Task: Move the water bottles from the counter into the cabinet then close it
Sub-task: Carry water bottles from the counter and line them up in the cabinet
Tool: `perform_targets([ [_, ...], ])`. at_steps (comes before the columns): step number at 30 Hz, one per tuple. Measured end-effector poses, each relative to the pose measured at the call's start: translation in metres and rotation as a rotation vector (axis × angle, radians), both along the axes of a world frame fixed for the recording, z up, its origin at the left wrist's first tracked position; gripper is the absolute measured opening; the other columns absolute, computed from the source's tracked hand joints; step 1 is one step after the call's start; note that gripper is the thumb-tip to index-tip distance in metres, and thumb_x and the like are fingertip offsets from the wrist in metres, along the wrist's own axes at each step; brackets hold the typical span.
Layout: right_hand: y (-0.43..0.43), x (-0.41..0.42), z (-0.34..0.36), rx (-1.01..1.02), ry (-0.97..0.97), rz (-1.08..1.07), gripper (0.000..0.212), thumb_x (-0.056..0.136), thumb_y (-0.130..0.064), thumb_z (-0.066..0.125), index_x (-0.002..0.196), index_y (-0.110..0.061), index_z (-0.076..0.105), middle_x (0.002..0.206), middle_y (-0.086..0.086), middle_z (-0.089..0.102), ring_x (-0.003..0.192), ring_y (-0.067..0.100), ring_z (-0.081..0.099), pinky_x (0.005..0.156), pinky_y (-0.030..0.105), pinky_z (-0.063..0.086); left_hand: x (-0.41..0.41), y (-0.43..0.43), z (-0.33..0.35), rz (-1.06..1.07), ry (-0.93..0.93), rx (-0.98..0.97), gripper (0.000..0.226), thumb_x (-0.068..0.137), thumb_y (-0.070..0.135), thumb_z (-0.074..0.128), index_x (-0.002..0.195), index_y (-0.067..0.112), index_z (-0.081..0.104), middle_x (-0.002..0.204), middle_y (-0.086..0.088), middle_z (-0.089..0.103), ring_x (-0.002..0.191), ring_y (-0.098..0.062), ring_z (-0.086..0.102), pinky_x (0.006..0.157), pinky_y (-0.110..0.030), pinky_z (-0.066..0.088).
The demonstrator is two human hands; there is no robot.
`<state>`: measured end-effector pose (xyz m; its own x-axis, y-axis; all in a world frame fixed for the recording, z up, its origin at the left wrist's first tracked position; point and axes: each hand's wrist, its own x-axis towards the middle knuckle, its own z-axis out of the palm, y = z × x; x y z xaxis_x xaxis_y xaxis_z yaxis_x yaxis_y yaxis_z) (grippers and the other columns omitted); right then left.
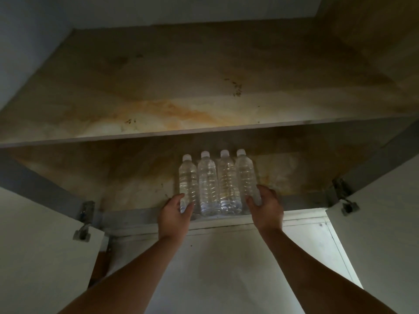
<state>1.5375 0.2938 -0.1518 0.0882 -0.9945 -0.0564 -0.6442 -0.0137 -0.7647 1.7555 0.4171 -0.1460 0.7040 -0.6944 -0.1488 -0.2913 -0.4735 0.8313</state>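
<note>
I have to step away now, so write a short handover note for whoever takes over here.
Left hand grips the leftmost bottle; right hand grips the rightmost bottle.
Four bottles stand in a row at the front edge of the cabinet's lower shelf, two middle bottles between.
Done: four bottles in.
Left: let go, close both doors. The counter is out of view.

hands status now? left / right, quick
Left hand: closed around the leftmost water bottle on the lower cabinet shelf.
Right hand: closed around the rightmost water bottle of the row of four.
</note>
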Motion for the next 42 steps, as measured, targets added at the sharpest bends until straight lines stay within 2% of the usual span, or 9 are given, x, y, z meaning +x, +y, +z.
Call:
perform_targets([
  [5,-0.005,0.002,0.003,-0.002,0.015,0.004,0.043,0.092,-0.036,0.069,0.131,-0.019,0.062,0.131,0.000,0.062,0.100,0.018,0.063,0.081,0.024,0.045,0.001,-0.002,-0.003,-0.001,0.007,-0.007,0.044,0.087,0.027,0.079,0.128,0.017,0.066,0.117,-0.006,0.073,0.111,-0.020,0.067,0.097,-0.041,0.056],
  [10,-0.004,0.001,0.000,-0.035,0.044,0.033,0.045,0.093,-0.043,0.066,0.132,-0.021,0.062,0.131,0.000,0.062,0.104,0.023,0.068,0.085,0.030,0.054,0.005,-0.002,-0.003,-0.034,0.049,-0.015,0.047,0.087,0.029,0.079,0.130,0.017,0.065,0.119,-0.005,0.071,0.111,-0.019,0.065,0.097,-0.042,0.056],
  [15,0.000,0.001,0.001,-0.049,0.031,0.046,0.044,0.096,-0.038,0.064,0.134,-0.016,0.060,0.134,0.004,0.059,0.106,0.025,0.066,0.091,0.035,0.055,0.011,-0.001,0.000,-0.076,0.062,0.001,0.046,0.088,0.031,0.078,0.129,0.018,0.065,0.111,-0.016,0.073,0.104,-0.032,0.070,0.090,-0.048,0.059],
  [22,0.011,0.001,0.007,-0.075,0.060,0.054,0.042,0.097,-0.029,0.061,0.136,-0.015,0.058,0.136,0.006,0.060,0.114,0.028,0.064,0.096,0.043,0.056,0.010,-0.002,0.013,-0.179,-0.160,0.106,0.046,0.093,0.030,0.071,0.134,0.011,0.062,0.110,-0.016,0.071,0.100,-0.032,0.068,0.084,-0.037,0.055],
  [25,0.022,0.000,0.017,-0.136,0.101,0.114,0.033,0.095,-0.019,0.063,0.127,-0.014,0.064,0.135,0.007,0.059,0.118,0.028,0.060,0.095,0.041,0.055,0.006,0.004,0.024,-0.311,-0.335,0.119,0.040,0.093,0.023,0.070,0.130,0.009,0.063,0.120,-0.013,0.067,0.104,-0.029,0.066,0.088,-0.036,0.054],
  [28,0.026,0.001,0.028,-0.104,0.223,0.209,0.034,0.096,-0.022,0.061,0.129,-0.014,0.062,0.142,0.005,0.054,0.126,0.026,0.055,0.098,0.039,0.054,0.005,0.011,0.029,-0.485,-0.534,0.178,0.036,0.097,0.028,0.063,0.129,0.010,0.065,0.129,-0.009,0.065,0.116,-0.028,0.062,0.096,-0.037,0.051],
  [33,0.018,-0.003,0.056,0.077,0.449,0.432,0.054,0.101,-0.038,0.052,0.149,-0.017,0.039,0.157,0.006,0.035,0.140,0.028,0.038,0.110,0.039,0.040,0.001,0.013,0.053,-0.645,-0.490,0.441,0.057,0.105,0.050,0.039,0.153,0.020,0.042,0.161,-0.005,0.037,0.146,-0.025,0.035,0.117,-0.038,0.034],
  [38,0.020,-0.004,0.115,-0.023,0.468,0.445,0.052,0.100,-0.040,0.049,0.147,-0.019,0.042,0.145,0.006,0.051,0.131,0.028,0.046,0.103,0.039,0.046,-0.001,0.009,0.104,-0.552,-0.707,0.357,0.053,0.103,0.054,0.036,0.139,0.020,0.056,0.132,-0.005,0.065,0.116,-0.025,0.060,0.093,-0.038,0.050],
  [42,0.045,-0.023,0.205,-0.156,0.465,0.486,0.043,0.099,-0.041,0.047,0.139,-0.025,0.052,0.138,0.000,0.058,0.124,0.023,0.053,0.094,0.036,0.050,-0.005,0.022,0.192,-0.594,-0.809,0.284,0.065,0.096,0.060,0.023,0.126,0.021,0.065,0.116,-0.005,0.072,0.104,-0.027,0.066,0.086,-0.038,0.053],
])
